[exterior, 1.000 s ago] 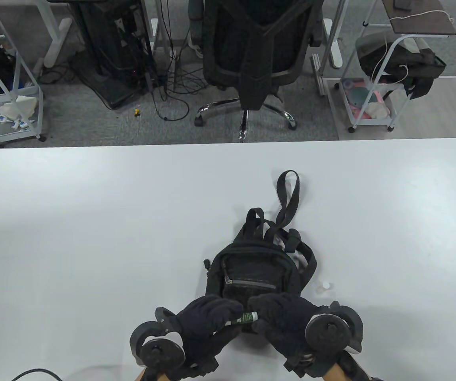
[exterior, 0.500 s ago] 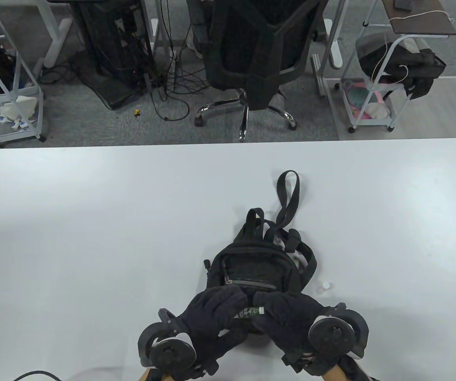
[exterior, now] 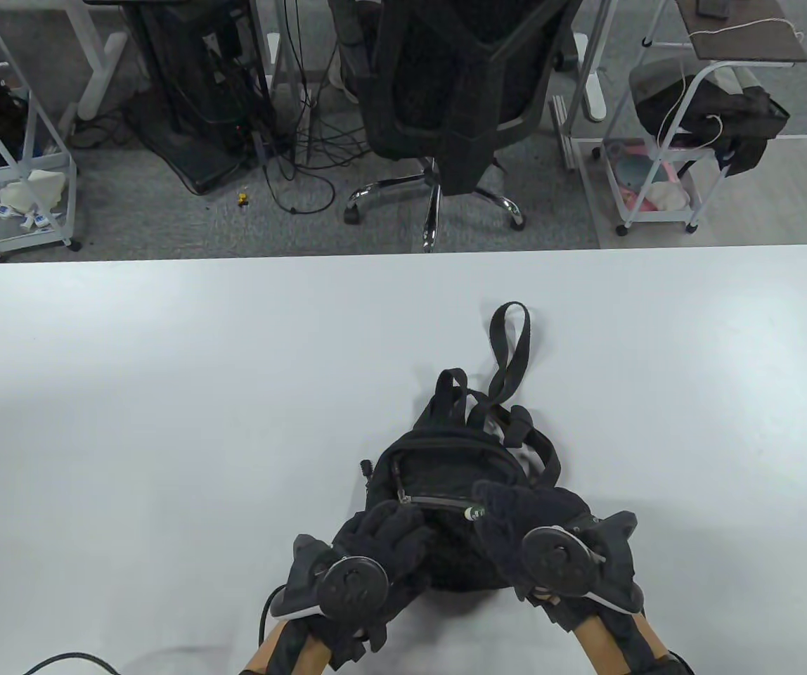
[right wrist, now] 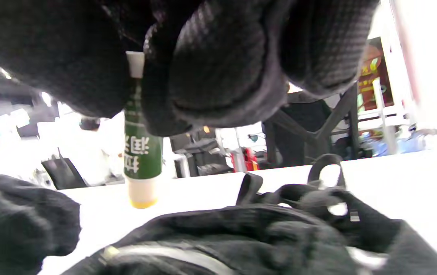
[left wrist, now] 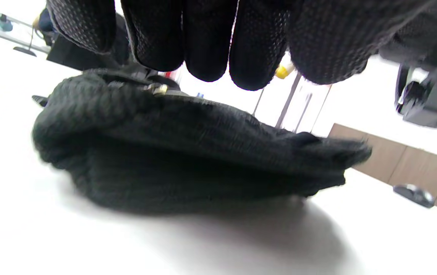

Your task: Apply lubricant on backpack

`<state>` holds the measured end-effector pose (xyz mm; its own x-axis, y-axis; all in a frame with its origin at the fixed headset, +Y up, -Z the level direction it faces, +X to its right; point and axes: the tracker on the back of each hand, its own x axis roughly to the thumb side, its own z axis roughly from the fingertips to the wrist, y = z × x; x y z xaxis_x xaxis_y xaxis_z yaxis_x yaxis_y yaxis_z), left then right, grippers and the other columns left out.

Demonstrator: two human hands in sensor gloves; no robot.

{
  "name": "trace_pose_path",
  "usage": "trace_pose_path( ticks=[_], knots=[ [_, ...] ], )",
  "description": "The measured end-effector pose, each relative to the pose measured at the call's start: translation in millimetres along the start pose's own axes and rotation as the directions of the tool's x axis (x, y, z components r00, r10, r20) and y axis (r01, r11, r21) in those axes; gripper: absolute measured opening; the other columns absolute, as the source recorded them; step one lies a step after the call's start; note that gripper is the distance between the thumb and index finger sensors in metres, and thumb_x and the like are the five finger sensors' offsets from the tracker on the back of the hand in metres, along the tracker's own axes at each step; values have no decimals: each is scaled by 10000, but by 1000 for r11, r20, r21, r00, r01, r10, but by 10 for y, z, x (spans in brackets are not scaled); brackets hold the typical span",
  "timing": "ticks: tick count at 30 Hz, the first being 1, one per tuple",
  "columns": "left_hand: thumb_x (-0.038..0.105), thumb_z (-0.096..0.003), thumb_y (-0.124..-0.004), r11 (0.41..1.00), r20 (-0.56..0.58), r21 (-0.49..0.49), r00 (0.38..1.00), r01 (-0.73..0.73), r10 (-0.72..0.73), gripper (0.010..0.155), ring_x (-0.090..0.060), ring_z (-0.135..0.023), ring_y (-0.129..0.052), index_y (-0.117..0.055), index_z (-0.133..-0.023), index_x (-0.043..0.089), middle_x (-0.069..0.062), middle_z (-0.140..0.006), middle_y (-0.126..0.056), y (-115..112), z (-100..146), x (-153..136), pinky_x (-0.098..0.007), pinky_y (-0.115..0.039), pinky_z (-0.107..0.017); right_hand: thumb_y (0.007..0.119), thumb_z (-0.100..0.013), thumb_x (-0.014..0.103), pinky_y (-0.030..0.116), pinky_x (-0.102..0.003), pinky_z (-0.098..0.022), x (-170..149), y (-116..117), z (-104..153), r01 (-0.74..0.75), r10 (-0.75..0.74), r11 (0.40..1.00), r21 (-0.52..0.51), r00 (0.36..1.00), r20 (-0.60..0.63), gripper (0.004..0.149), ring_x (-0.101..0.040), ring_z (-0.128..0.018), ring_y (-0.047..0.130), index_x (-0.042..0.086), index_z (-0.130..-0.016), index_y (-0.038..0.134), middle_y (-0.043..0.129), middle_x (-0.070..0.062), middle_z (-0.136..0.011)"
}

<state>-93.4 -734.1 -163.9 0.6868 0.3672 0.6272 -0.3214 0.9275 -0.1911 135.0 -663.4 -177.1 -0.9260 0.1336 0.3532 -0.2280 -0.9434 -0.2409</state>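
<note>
The backpack (exterior: 456, 492) is small and black and lies flat on the white surface (exterior: 164, 394), close to the near edge and slightly right of centre. Its carry loop and straps (exterior: 509, 344) extend toward the far edge. A front pocket zipper (exterior: 438, 501) with grey tape runs across the pack, and its metal pull sits at the left end of the zipper line.

The right hand (exterior: 537, 534) grips the lubricant tube (right wrist: 142, 152) between thumb and curled fingers (right wrist: 218, 65). The tube points downward, with its pale nozzle end just above the backpack fabric near the right end of the zipper. In the table view only a short green-and-white portion of the tube (exterior: 474, 512) shows beyond the glove. The tube carries a dark green label with white Chinese characters; the characters are partly covered by the glove and cannot be read in full. No brand name is legible.

The left hand (exterior: 382, 541) rests on the near left part of the backpack, close to the zipper pull. Its fingers (left wrist: 207, 42) are curled downward over the fabric. Whether they pinch the fabric or the pull cannot be determined.
</note>
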Motion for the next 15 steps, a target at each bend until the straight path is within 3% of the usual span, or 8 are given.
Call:
trace_pose_path(
  ticks=[5,15],
  knots=[
    [429,-478,-785,981,-25,-191,999,36,-41,588,-466,-1009,-713,-822,-990,141,-185,-1093,-691,-191,-59,-22,-648,-616,-697,941,-429,487,884,-422,-463,135,50,-110,-200,203,976,86,979,-23,450,-116,-373,1100,350,-849,857,1026,53,-655],
    [450,-470,-795,978,-19,-198,997,72,-77,602,-463,-1003,-723,-826,-986,141,-186,-1088,-703,-213,-88,10,-632,-630,-697,947,-427,488,881,-427,-463,173,245,-144,-244,247,963,117,969,-8,449,-122,-378,1106,342,-844,865,1034,50,-647]
  ],
)
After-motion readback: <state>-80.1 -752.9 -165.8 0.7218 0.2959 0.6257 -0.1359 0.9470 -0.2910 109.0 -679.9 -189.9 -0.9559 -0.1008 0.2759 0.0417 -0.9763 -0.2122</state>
